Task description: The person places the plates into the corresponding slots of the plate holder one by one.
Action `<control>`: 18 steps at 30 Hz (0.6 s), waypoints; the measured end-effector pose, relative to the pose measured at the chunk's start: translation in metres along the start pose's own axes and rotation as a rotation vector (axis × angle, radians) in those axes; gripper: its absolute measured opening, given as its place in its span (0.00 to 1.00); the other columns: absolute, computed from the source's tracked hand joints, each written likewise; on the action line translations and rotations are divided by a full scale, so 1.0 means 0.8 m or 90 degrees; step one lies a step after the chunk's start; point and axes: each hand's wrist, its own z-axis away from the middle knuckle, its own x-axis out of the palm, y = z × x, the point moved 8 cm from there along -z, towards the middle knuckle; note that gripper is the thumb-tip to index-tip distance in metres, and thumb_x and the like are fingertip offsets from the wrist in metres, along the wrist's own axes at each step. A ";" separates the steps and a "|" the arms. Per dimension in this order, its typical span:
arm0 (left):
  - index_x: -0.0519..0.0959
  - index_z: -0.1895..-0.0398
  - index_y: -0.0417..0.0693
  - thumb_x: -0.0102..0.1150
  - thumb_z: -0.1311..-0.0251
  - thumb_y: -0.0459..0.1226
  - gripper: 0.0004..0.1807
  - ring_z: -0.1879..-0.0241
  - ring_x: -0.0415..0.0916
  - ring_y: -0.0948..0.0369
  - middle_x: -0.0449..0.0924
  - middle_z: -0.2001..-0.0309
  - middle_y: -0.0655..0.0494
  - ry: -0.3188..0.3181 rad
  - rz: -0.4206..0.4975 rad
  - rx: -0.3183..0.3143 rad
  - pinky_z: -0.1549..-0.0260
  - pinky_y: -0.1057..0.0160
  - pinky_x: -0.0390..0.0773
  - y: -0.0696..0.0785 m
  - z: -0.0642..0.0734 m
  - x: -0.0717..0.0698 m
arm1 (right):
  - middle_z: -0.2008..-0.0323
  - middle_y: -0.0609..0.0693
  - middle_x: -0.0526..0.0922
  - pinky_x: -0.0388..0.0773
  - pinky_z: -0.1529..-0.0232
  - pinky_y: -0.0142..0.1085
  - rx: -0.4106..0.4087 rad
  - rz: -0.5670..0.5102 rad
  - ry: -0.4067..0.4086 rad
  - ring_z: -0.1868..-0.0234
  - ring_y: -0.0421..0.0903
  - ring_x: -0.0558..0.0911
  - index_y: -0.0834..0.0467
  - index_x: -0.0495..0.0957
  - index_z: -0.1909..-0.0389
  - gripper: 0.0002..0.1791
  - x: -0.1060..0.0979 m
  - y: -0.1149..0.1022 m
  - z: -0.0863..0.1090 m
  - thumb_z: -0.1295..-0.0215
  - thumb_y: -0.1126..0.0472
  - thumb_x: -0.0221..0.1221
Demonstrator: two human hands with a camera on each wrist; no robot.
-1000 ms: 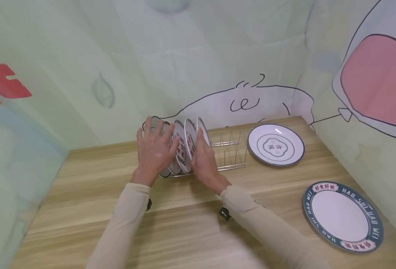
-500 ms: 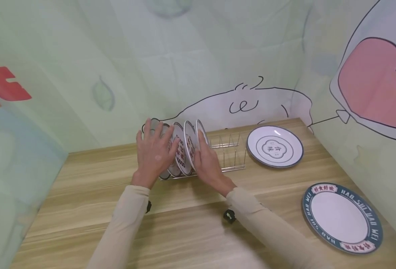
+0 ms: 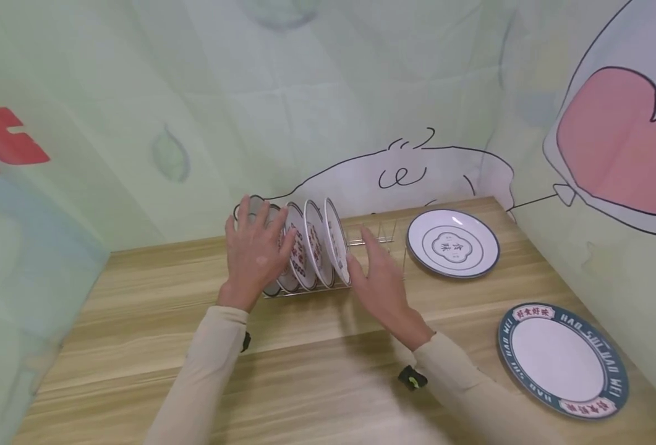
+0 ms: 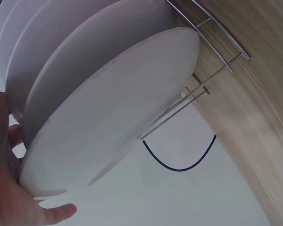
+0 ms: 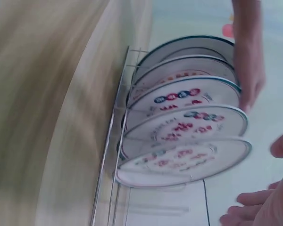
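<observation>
Several round white plates with dark rims stand on edge in a wire dish rack [image 3: 300, 293], leaning in a row. My left hand [image 3: 255, 256] rests with spread, fairly straight fingers against the leftmost plates and partly hides them. In the left wrist view, that hand's fingers [image 4: 19, 207] lie at the rim of the outermost plate [image 4: 113, 103]. My right hand [image 3: 382, 281] is beside the rightmost plate [image 3: 336, 238], thumb near its rim, fingers extended and holding nothing. In the right wrist view, red and blue printing shows on the plates [image 5: 181, 127], with the right fingers [image 5: 254, 197] apart from them.
A blue-rimmed white plate [image 3: 425, 238] lies flat right of the rack. Nearer the front right lies a larger plate with a dark teal lettered border [image 3: 514, 355]. A printed cloth wall [image 3: 205, 123] rises behind the wooden table [image 3: 138, 346].
My right hand has let go of the rightmost plate and drawn back right, its fingers opening. That plate now leans in the rack. The left hand stays in place.
</observation>
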 end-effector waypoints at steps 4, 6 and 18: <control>0.69 0.29 0.57 0.40 0.28 0.56 0.29 0.22 0.45 0.39 0.64 0.26 0.43 -0.013 -0.003 -0.003 0.31 0.30 0.54 0.000 0.000 0.002 | 0.29 0.59 0.70 0.78 0.45 0.57 0.046 0.089 -0.030 0.39 0.62 0.79 0.58 0.62 0.26 0.34 -0.020 0.020 0.017 0.29 0.52 0.56; 0.69 0.29 0.57 0.40 0.28 0.56 0.29 0.22 0.45 0.39 0.64 0.26 0.43 -0.014 -0.003 -0.001 0.31 0.30 0.54 0.000 0.000 0.003 | 0.29 0.60 0.70 0.78 0.47 0.58 0.069 0.122 -0.045 0.40 0.63 0.79 0.60 0.63 0.27 0.34 -0.030 0.035 0.023 0.30 0.53 0.57; 0.70 0.30 0.56 0.41 0.28 0.55 0.28 0.22 0.46 0.39 0.66 0.27 0.43 0.006 -0.004 0.000 0.32 0.30 0.56 -0.001 0.000 0.000 | 0.32 0.68 0.69 0.70 0.37 0.62 0.180 0.209 -0.112 0.34 0.70 0.72 0.67 0.65 0.31 0.33 -0.083 0.112 0.050 0.30 0.52 0.55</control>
